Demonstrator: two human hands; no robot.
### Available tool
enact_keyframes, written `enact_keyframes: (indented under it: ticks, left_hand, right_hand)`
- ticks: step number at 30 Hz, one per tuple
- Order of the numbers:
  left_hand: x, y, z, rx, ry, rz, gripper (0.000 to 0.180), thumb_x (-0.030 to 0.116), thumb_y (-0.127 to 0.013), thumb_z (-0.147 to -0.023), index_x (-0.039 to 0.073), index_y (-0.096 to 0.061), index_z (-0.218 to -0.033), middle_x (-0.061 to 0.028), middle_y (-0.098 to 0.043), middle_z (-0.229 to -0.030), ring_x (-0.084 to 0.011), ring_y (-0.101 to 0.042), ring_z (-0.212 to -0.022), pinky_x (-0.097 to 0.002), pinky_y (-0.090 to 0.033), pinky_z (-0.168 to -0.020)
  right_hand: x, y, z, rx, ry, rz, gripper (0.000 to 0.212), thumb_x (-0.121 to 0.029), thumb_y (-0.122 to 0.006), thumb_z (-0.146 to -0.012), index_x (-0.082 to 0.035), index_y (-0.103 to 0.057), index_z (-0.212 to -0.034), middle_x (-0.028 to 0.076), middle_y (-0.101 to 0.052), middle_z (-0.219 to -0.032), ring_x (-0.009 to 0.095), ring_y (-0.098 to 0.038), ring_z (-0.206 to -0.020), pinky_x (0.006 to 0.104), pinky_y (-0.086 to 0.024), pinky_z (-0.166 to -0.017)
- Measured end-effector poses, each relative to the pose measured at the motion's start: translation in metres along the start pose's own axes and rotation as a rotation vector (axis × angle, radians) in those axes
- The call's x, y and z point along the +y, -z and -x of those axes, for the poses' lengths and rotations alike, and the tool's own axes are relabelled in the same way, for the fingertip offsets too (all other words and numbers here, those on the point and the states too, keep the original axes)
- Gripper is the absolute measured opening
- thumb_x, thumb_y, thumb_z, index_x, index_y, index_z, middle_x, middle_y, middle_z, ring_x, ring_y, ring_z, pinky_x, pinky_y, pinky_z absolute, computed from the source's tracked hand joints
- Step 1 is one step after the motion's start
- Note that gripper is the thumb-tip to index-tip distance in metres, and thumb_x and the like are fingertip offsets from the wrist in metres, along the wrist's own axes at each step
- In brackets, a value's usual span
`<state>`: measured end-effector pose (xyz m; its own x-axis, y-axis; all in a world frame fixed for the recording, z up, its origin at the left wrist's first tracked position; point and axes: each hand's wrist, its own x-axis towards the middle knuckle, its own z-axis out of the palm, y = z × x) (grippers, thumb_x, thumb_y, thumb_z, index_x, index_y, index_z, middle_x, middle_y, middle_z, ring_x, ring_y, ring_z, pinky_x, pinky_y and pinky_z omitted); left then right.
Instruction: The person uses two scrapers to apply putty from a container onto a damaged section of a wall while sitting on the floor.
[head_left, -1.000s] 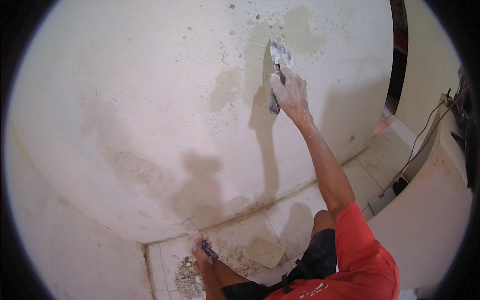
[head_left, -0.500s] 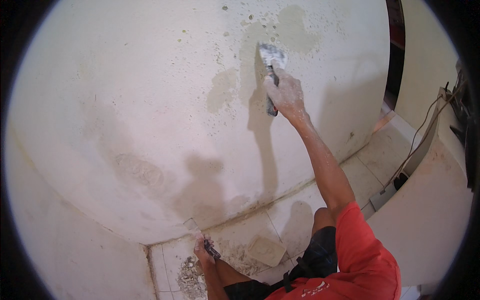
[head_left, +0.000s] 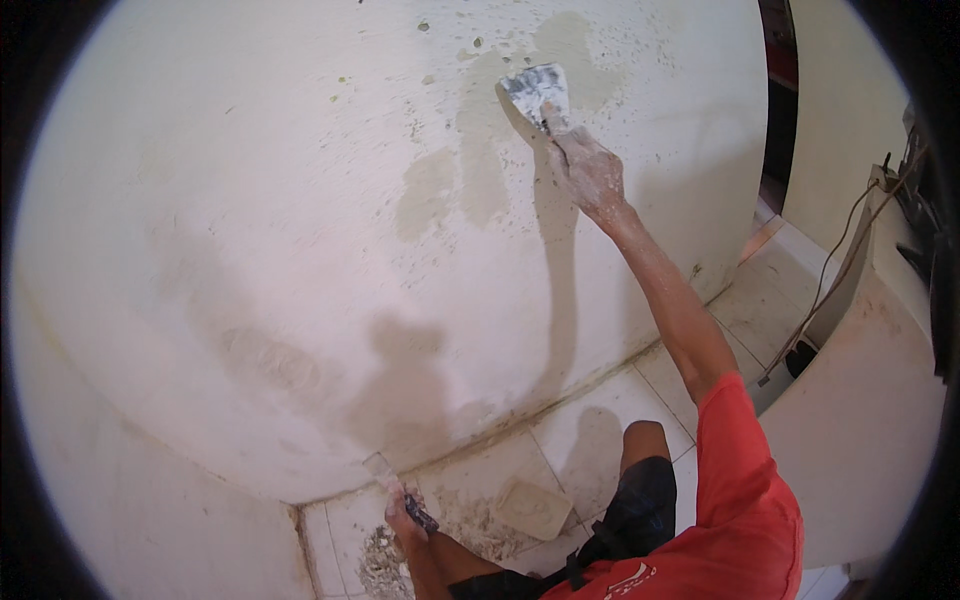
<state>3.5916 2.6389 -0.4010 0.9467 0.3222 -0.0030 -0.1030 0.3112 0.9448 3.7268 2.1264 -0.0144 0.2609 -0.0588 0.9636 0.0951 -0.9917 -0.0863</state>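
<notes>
With my right arm stretched up, my right hand [head_left: 592, 178] is closed round the handle of a wide putty knife [head_left: 540, 92]. White paste smears its blade, whose edge is at the wall [head_left: 300, 200] beside damp-looking grey-beige patches [head_left: 485, 175]. Small pits and chips dot the surface around them. Low down, near the foot of the wall, my left hand [head_left: 405, 512] grips a second, smaller putty knife [head_left: 380, 468] by its dark handle, blade pointing up. Powder whitens both hands.
On the tiled floor [head_left: 590, 450] lies a shallow beige tray [head_left: 535, 508], with rubble and flakes [head_left: 385, 562] near my left forearm. To the right stands a curved pale partition [head_left: 850, 430] with cables [head_left: 845, 270] hanging over it. A dark door gap [head_left: 780, 100] is at the upper right.
My right hand has turned the wide putty knife, so its blade is tilted and more of its smeared face shows. The left hand stays low with its knife. The view has shifted slightly.
</notes>
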Motion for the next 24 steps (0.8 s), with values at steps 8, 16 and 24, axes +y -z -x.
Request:
enact_keyframes:
  ticks: [8, 16, 24]
  left_hand:
    - [-0.012, 0.015, -0.007, -0.005, 0.001, -0.033, 0.028, 0.025, -0.054, -0.099, -0.001, -0.06, -0.104, -0.0086, -0.063, -0.074, -0.0129, -0.059, -0.058, -0.0234, -0.048, -0.05]
    - [0.001, 0.001, -0.001, 0.024, 0.036, 0.029, 0.025, 0.023, -0.053, -0.099, -0.001, -0.059, -0.104, -0.0076, -0.062, -0.077, -0.0128, -0.058, -0.059, -0.0242, -0.048, -0.052]
    - [-0.008, 0.008, -0.007, -0.003, 0.034, 0.095, 0.027, 0.023, -0.054, -0.098, -0.001, -0.059, -0.108, -0.0085, -0.063, -0.078, -0.0139, -0.06, -0.062, -0.0254, -0.049, -0.054]
  right_hand:
    - [-0.013, -0.006, 0.064, -0.282, -0.16, -0.018, 0.057, -0.028, -0.054, -0.094, -0.011, -0.037, -0.146, 0.016, -0.062, -0.094, 0.035, -0.065, -0.072, 0.0447, -0.055, -0.065]
    - [-0.004, 0.026, 0.025, 0.028, -0.333, -0.353, 0.039, -0.025, -0.057, -0.089, -0.003, -0.061, -0.121, 0.02, -0.062, -0.089, 0.03, -0.065, -0.077, 0.0429, -0.051, -0.071]
    - [-0.067, -0.01, -0.007, -0.133, -0.236, -0.257, 0.046, -0.029, -0.052, -0.086, -0.001, -0.058, -0.123, 0.023, -0.066, -0.082, 0.039, -0.065, -0.075, 0.0487, -0.05, -0.072]
